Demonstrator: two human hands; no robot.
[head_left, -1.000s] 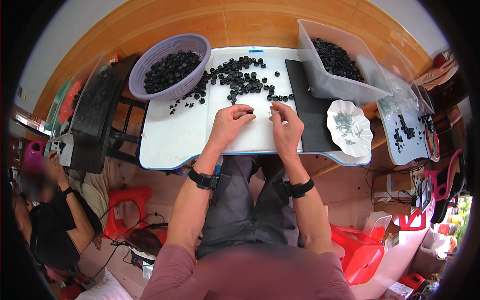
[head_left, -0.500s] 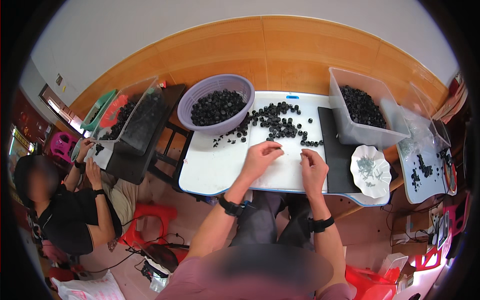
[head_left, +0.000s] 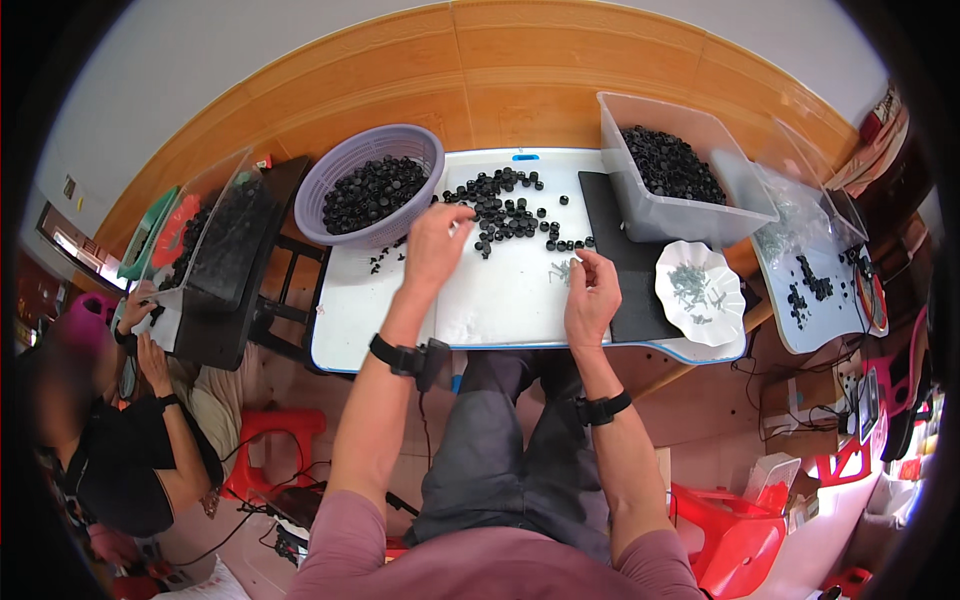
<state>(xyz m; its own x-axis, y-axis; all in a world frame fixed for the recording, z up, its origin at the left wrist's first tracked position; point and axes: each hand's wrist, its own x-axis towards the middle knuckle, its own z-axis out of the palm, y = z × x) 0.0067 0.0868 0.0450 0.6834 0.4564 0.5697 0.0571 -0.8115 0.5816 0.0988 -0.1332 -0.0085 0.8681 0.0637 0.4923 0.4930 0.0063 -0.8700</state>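
My left hand (head_left: 437,243) is raised over the white table, its fingers bent and apart, beside the left edge of a scatter of round black knob-like pieces (head_left: 510,215). I see nothing in its fingers. My right hand (head_left: 592,297) hovers near the table's front part, with thumb and fingertips drawn together. Whatever they hold, if anything, is too small to make out. Just left of its fingertips lies a little heap of thin grey screw-like pins (head_left: 560,271). More of these pins sit in a white scalloped dish (head_left: 672,318) to the right.
A purple basket (head_left: 432,150) of black pieces stands at back left, a clear bin (head_left: 690,222) of black parts at back right on a black board (head_left: 632,310). Another person (head_left: 150,440) works at a dark table on the left. A red stool (head_left: 735,545) is behind right.
My view has swung to the right. The left hand has moved away from the right one, toward the basket, uncovering the small pins. My right hand stays near the board's edge.
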